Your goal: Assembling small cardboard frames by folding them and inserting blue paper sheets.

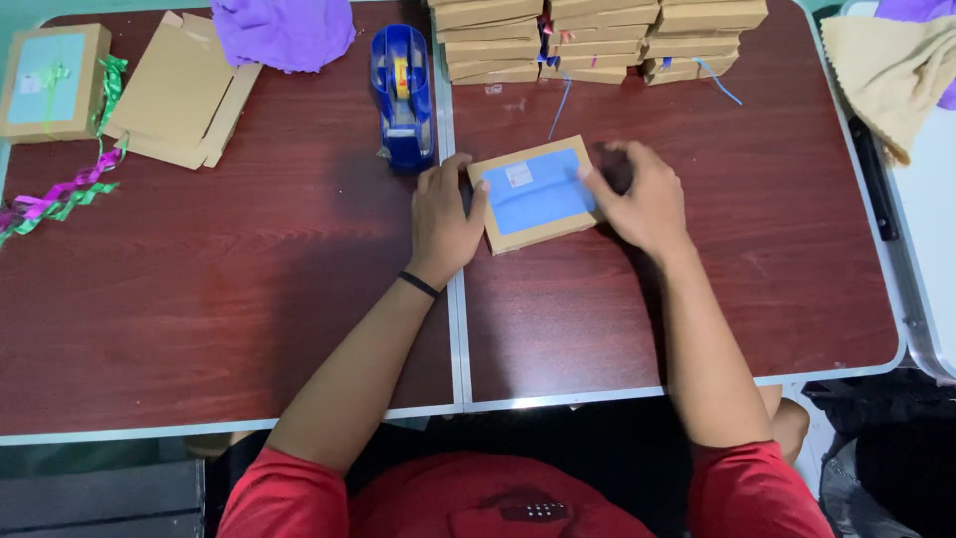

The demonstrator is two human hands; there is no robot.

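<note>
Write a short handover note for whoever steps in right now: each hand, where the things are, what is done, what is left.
Left hand: flat on the table, fingers against the left edge of the small cardboard box with the blue window.
Right hand: grip on the box's right edge.
Blue tape dispenser: just behind the left hand.
Flat cardboard blanks: far left. A box tied with green ribbon sits beside them; loose ribbons lie at the left edge.
Stacks of boxes: along the far edge.
Done: the box in hand is closed.
Left: it has no ribbon yet.
</note>
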